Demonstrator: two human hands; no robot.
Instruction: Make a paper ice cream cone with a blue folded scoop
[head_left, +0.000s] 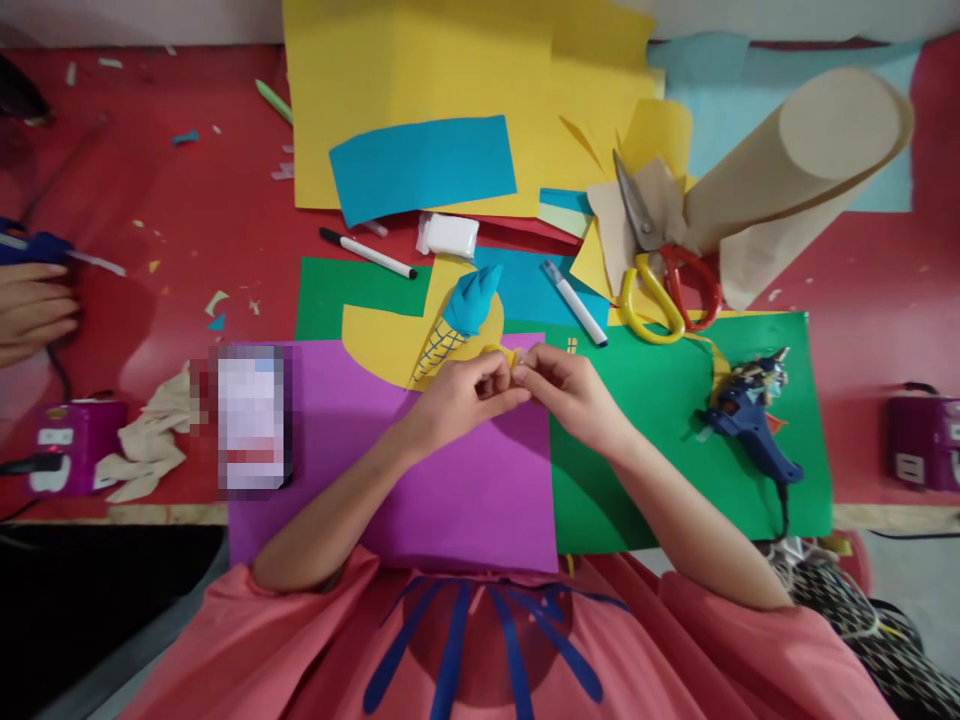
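Note:
Over the purple sheet (pixel 450 470), my left hand (pixel 484 385) and my right hand (pixel 559 390) meet fingertip to fingertip. Between them they pinch a small yellow piece (pixel 504 353), mostly covered by the fingers; its exact shape is hidden. Just beyond my left hand lies a paper ice cream cone (pixel 454 320), with a blue swirled top and a yellow cone drawn with a blue grid. It rests on a cut yellow sheet (pixel 382 340). A tiny yellow piece with dark lines (pixel 572 346) lies on the green sheet (pixel 630 460) beside my right hand.
Scissors (pixel 652 260), a blue-capped marker (pixel 576 305), a black-capped marker (pixel 367 252) and a white wrapped block (pixel 450 235) lie beyond my hands. A blue glue gun (pixel 757 420) is at right, a phone (pixel 253 420) at left. Another person's hand (pixel 34 315) holds a glue gun (pixel 34 247).

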